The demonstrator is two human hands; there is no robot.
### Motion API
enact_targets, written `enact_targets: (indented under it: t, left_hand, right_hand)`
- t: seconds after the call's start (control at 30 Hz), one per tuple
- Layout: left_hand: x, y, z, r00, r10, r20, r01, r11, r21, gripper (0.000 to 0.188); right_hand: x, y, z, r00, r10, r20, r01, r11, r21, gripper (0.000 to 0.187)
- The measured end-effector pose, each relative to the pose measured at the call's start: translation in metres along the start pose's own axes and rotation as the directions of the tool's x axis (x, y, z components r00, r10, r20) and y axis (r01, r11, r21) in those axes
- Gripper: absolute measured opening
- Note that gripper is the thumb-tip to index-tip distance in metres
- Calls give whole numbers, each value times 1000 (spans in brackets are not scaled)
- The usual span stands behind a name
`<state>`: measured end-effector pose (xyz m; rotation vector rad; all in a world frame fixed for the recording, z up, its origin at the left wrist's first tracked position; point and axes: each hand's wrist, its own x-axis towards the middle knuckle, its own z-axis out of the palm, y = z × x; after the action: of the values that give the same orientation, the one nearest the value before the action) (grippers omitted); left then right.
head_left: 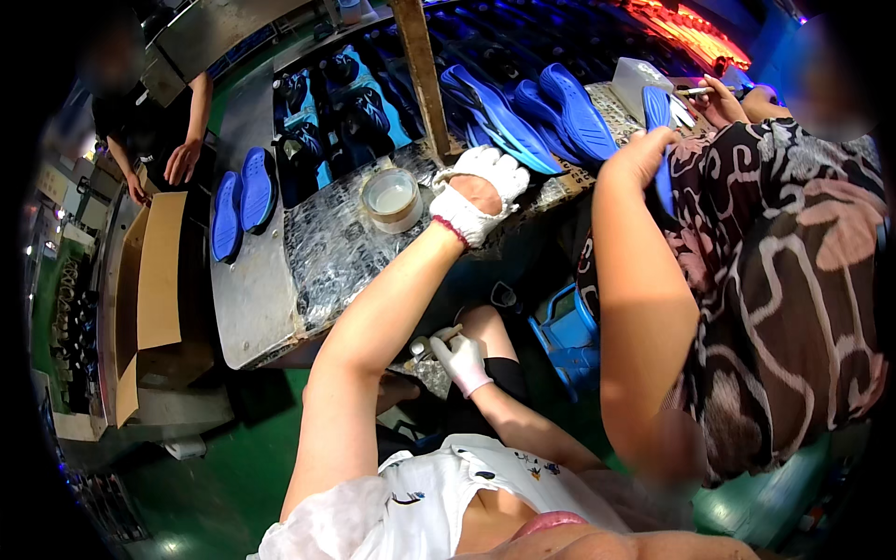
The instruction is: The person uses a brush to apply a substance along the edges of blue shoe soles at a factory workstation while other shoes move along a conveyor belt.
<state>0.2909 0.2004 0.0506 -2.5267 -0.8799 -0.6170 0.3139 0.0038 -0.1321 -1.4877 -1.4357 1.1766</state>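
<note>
My left hand (478, 194), in a white knit glove with a red cuff, reaches to the far edge of the bench. Its fingers bend downward beside a blue shoe sole (499, 117), and the fingertips are hidden. Just left of it stands a round tub (392, 198) of whitish liquid, wrapped in clear tape. Low over my lap, my right hand (457, 362), also in a white glove, is closed around a short light-coloured stick (448, 332). A small whitish round piece (418, 347) shows by its fingers; its kind is unclear.
More blue soles (574, 112) lie to the right, and a pair (243, 205) to the left on the metal bench (247, 308). Dark shoe parts (364, 117) fill trays behind a wooden post (422, 75). A co-worker (747, 280) sits close right; another stands behind a cardboard box (161, 280).
</note>
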Motion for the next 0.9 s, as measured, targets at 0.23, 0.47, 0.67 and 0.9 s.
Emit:
enact_targets:
  t: [0.23, 0.47, 0.67, 0.9]
  left_hand:
    - [-19, -3, 27, 978, -165, -126, 154, 983, -95, 20]
    - [-7, 21, -18, 918, -397, -16, 367, 863, -346, 36]
    - [20, 32, -24, 218, -802, 557, 503, -397, -768, 42]
    - [10, 27, 14, 259, -875, 409, 310, -326, -893, 29]
  right_hand:
    - [-2, -7, 0, 1000, 13, -2, -13, 998, -55, 31]
    - [1, -5, 1, 999, -34, 28, 35, 999, -23, 31]
    - [2, 2, 3, 995, 17, 97, -13, 999, -50, 40]
    - [4, 6, 4, 994, 24, 104, -22, 999, -23, 41]
